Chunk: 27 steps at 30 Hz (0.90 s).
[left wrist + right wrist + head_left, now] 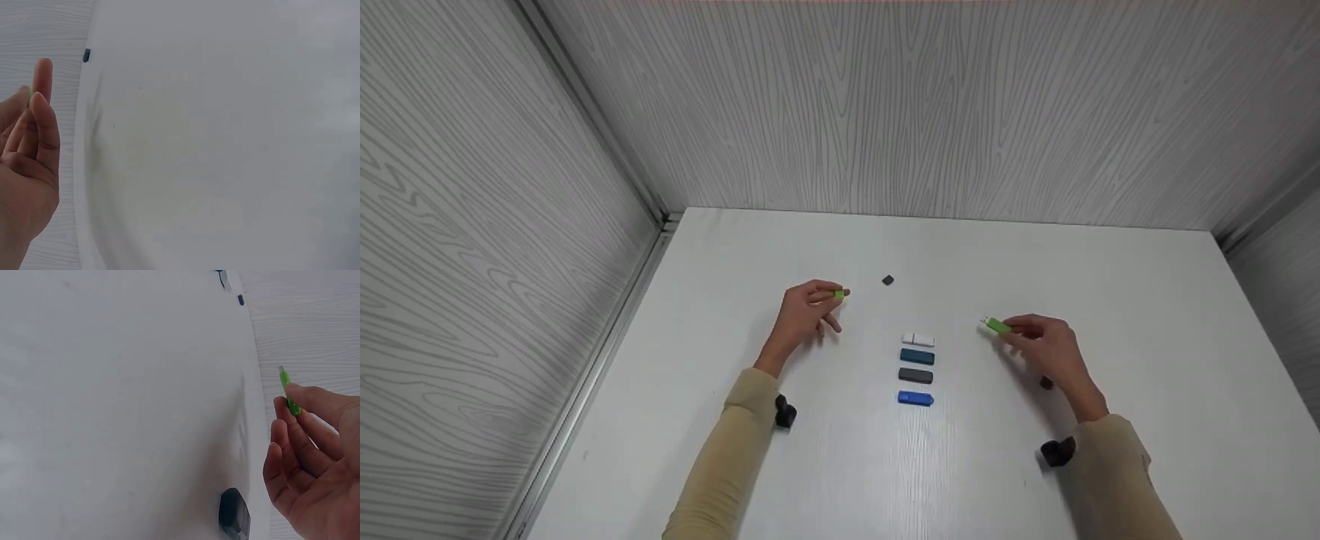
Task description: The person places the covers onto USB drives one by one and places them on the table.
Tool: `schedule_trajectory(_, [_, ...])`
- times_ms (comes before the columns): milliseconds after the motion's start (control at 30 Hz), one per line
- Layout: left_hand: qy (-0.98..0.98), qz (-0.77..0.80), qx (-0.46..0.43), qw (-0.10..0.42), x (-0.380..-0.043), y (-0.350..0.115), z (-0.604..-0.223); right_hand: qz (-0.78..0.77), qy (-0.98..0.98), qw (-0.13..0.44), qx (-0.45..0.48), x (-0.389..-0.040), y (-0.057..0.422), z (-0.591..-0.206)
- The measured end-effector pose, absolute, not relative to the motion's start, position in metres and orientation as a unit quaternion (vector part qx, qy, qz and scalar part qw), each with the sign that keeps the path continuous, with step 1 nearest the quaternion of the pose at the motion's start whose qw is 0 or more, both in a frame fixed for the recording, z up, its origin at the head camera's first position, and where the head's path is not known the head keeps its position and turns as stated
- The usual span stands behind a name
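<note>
Between thumb and fingertips, my right hand pinches a green USB stick, its metal plug bare and pointing left. The right wrist view shows the thumb lying over the stick's green body. My left hand, farther left above the white table, pinches a small green cap. Only a sliver of that cap shows in the left wrist view. Between the hands lies a column of USB sticks: white at the far end, then teal, dark grey and blue nearest me.
A small dark square piece lies beyond the column. Another small dark thing sits partly hidden by the right hand. Black devices show at the left wrist and right wrist. Wood-grain panels rise behind and beside the table.
</note>
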<state>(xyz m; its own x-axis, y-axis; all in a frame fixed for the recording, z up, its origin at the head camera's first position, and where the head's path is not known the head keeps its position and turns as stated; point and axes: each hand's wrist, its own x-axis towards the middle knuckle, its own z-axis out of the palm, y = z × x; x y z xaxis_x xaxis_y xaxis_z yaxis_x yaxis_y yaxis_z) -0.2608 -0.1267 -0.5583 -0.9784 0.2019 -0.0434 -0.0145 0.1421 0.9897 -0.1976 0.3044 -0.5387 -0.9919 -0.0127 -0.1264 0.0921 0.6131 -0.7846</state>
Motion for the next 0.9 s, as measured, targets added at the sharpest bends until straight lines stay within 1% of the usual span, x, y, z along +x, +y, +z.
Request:
schedule_trajectory(233, [0.755, 0.646, 0.067, 0.088, -0.258, -0.122, -0.56, -0.432, 0.9, 0.054, 0.013, -0.199, 0.298, -0.537])
schedule_trajectory(400, [0.748, 0.654, 0.068, 0.093, -0.255, -0.121, -0.563, -0.432, 0.899, 0.063, 0.016, -0.199, 0.293, -0.537])
schedule_trajectory(733, [0.753, 0.648, 0.076, 0.086, -0.251, -0.118, -0.564, -0.433, 0.9, 0.046, 0.004, -0.197, 0.288, -0.538])
schedule_trajectory(900, [0.752, 0.649, 0.079, 0.085, -0.248, -0.117, -0.564, -0.444, 0.895, 0.048, 0.002, -0.196, 0.286, -0.538])
